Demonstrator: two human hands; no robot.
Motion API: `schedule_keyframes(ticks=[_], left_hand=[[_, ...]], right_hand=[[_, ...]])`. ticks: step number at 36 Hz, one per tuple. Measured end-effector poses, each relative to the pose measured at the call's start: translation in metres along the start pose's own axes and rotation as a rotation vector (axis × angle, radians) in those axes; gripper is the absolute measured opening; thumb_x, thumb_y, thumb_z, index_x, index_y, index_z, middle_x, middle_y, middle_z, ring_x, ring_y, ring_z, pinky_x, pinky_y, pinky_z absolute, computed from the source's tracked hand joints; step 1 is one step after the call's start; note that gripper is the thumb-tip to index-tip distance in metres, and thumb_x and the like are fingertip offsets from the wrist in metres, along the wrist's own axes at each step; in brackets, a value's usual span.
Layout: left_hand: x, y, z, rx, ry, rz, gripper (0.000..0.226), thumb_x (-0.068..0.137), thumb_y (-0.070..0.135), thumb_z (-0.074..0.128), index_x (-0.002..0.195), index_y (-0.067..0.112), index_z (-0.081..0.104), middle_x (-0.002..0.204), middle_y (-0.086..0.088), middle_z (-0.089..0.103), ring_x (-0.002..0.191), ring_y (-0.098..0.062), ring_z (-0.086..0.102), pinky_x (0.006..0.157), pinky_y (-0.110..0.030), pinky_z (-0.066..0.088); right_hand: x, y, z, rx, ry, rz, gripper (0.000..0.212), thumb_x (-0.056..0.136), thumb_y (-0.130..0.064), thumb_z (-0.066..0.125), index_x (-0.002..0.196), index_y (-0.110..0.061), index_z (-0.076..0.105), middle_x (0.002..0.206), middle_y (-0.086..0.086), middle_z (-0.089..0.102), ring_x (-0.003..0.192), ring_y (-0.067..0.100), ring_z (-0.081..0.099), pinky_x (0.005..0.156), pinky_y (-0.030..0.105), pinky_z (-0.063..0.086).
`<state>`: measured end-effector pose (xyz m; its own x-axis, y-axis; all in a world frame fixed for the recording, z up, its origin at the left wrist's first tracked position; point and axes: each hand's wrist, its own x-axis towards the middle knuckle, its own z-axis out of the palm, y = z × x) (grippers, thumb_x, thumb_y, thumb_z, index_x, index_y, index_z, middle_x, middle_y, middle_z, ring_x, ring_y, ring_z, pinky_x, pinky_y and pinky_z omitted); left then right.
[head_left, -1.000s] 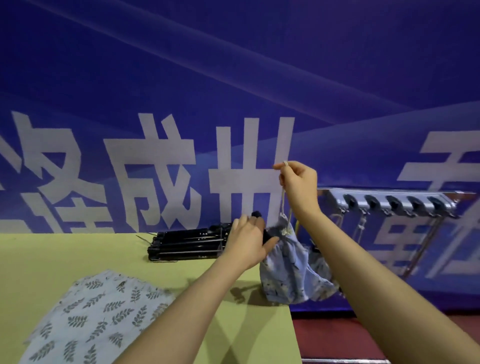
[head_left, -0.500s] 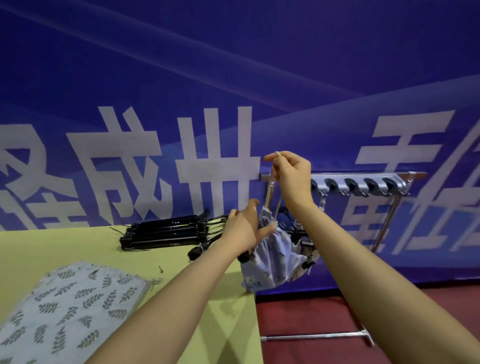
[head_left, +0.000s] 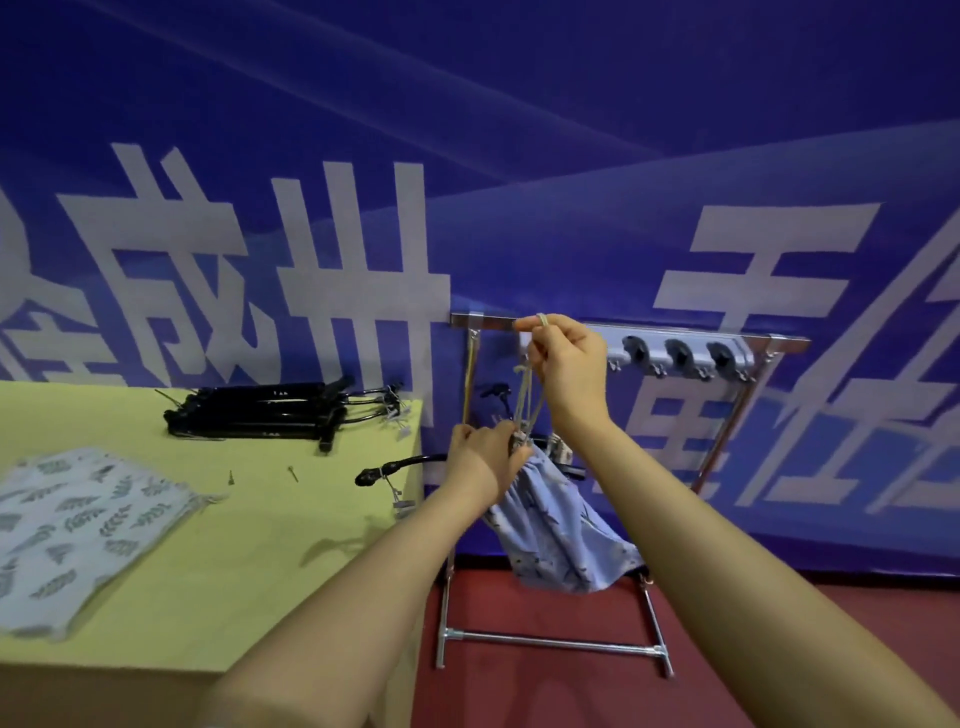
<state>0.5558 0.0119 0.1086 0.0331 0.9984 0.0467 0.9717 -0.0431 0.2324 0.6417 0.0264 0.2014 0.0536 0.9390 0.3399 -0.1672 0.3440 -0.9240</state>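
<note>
While your right hand (head_left: 569, 366) is raised to the top rail of the rack (head_left: 483, 321), its thumb and forefinger pinch the pale hook (head_left: 542, 318) just in front of that rail, near the rail's left end; whether the hook touches the rail cannot be told. Thin pale stems run down from the hook to the black hanger (head_left: 405, 462), which hangs tilted below the rail, its left end poking out past the rack's left post. Your left hand (head_left: 480, 460), lower and just inside that post, has its fingers curled round the gathered waistband of the blue garment (head_left: 556, 530) where it meets the hanger. The garment droops between the rack's two posts, clear of the floor bar. On the rail's right half sits a grey block (head_left: 680, 356) with three dark round sockets; what is in them is too small to tell. Left of the rack stands the table (head_left: 249, 545), bearing a stack of black hangers (head_left: 260, 413) and, farther from the rack, a leaf-print cloth (head_left: 78, 525) lying flat.
</note>
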Motion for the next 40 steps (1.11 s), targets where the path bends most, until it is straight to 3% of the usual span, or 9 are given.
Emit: schedule_keyframes(ticks=[3,6,11,18,25,28,31,36,40], left_hand=[[0.002,0.020,0.015,-0.032,-0.082,0.005,0.039,0.099,0.042,0.033,0.124,0.014,0.046,0.117,-0.012,0.063,0.110,-0.033,0.051,0.099,-0.037,0.027],[0.004,0.038,0.027,-0.269,-0.141,0.005,0.034,0.097,0.038,0.040,0.123,0.017,0.048,0.121,-0.011,0.059,0.115,-0.034,0.049,0.101,-0.040,0.032],[0.015,0.054,0.038,-0.585,-0.146,0.053,0.020,0.092,0.032,0.054,0.098,0.013,0.058,0.103,-0.013,0.068,0.099,-0.031,0.062,0.088,-0.039,0.048],[0.035,0.066,0.057,-0.141,-0.239,0.102,0.040,0.094,0.048,0.044,0.112,0.014,0.054,0.115,-0.014,0.061,0.109,-0.035,0.054,0.093,-0.039,0.038],[0.052,0.069,0.065,-0.151,-0.349,0.089,0.040,0.100,0.042,0.035,0.121,0.012,0.050,0.128,-0.011,0.059,0.117,-0.033,0.051,0.100,-0.039,0.029],[0.066,0.068,0.071,-0.289,-0.418,0.092,0.031,0.097,0.041,0.043,0.109,0.015,0.055,0.116,-0.010,0.063,0.109,-0.031,0.056,0.095,-0.036,0.037],[0.076,0.066,0.084,-0.614,-0.385,0.074,0.016,0.091,0.033,0.054,0.086,0.017,0.056,0.089,-0.011,0.062,0.084,-0.023,0.058,0.087,-0.040,0.047],[0.101,0.068,0.072,-0.746,-0.343,0.054,0.017,0.094,0.016,0.050,0.080,0.012,0.058,0.066,-0.005,0.054,0.059,-0.015,0.046,0.057,-0.027,0.036],[0.122,0.073,0.071,-0.774,-0.307,0.076,0.017,0.095,0.015,0.050,0.088,0.008,0.063,0.078,-0.012,0.061,0.067,-0.020,0.053,0.060,-0.027,0.039]], right_hand=[[-0.002,0.011,-0.024,-0.055,-0.027,0.019,0.026,0.091,0.004,0.043,0.081,0.000,0.067,0.045,-0.002,0.038,0.040,0.006,0.028,0.042,0.018,0.024],[-0.002,0.017,-0.046,-0.100,-0.066,0.038,0.026,0.090,0.004,0.043,0.082,0.003,0.067,0.046,0.000,0.038,0.040,0.006,0.028,0.042,0.017,0.025],[0.002,0.022,-0.072,-0.064,-0.048,0.089,0.028,0.090,0.005,0.043,0.077,0.001,0.067,0.042,-0.003,0.036,0.039,0.006,0.028,0.041,0.017,0.026],[0.015,0.035,-0.086,0.012,0.004,0.109,0.031,0.090,0.007,0.042,0.074,-0.002,0.067,0.039,-0.007,0.036,0.038,0.005,0.026,0.040,0.016,0.023],[0.030,0.054,-0.097,-0.058,0.041,0.103,0.031,0.088,0.007,0.041,0.072,-0.001,0.067,0.040,-0.005,0.035,0.038,0.006,0.025,0.041,0.016,0.025],[0.042,0.065,-0.103,-0.143,0.058,0.113,0.034,0.086,0.007,0.042,0.063,-0.005,0.065,0.039,-0.007,0.035,0.039,0.006,0.027,0.043,0.015,0.027],[0.044,0.072,-0.112,-0.231,0.032,0.127,0.037,0.086,0.007,0.043,0.058,-0.005,0.062,0.036,-0.010,0.037,0.037,0.003,0.029,0.043,0.011,0.029],[0.048,0.095,-0.130,-0.361,0.063,0.190,0.039,0.086,0.002,0.044,0.050,-0.006,0.057,0.042,0.001,0.040,0.039,0.009,0.025,0.043,0.022,0.025],[0.061,0.109,-0.142,-0.435,0.068,0.271,0.034,0.086,0.000,0.045,0.054,-0.003,0.056,0.045,0.002,0.043,0.044,0.014,0.026,0.046,0.025,0.026]])
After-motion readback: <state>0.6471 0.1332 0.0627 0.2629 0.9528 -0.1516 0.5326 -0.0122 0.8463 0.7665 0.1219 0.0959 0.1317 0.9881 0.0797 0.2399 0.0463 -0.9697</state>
